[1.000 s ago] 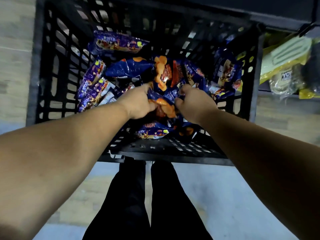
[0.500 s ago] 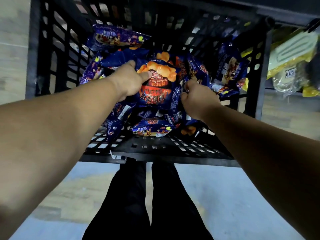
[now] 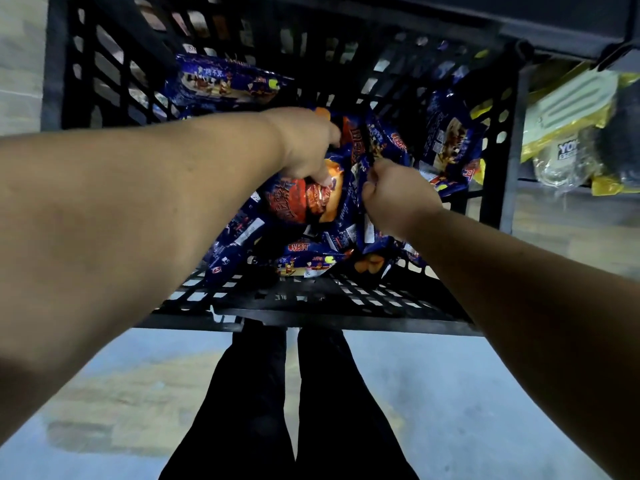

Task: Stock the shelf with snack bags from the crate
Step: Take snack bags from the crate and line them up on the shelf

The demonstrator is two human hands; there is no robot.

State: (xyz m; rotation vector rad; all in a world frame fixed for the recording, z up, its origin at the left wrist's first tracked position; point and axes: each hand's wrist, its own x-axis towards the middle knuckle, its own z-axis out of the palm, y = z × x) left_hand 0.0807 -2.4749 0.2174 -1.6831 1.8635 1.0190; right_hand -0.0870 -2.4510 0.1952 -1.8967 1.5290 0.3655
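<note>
Crate point(image 3: 104, 81) walls close on all sides, open room above only. Left hand point(image 3: 304, 147) clamped on orange snack bag point(image 3: 304, 202), thumb on top. Right hand point(image 3: 398, 199) pinching blue bag point(image 3: 349, 220) edge, fingers together.

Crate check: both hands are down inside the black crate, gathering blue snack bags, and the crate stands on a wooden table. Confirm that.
One thing is wrong: no wooden table. The head view shows the black crate standing on the floor, in front of the person's legs. The rest holds: left hand and right hand are inside it, gathering blue snack bags.
</note>
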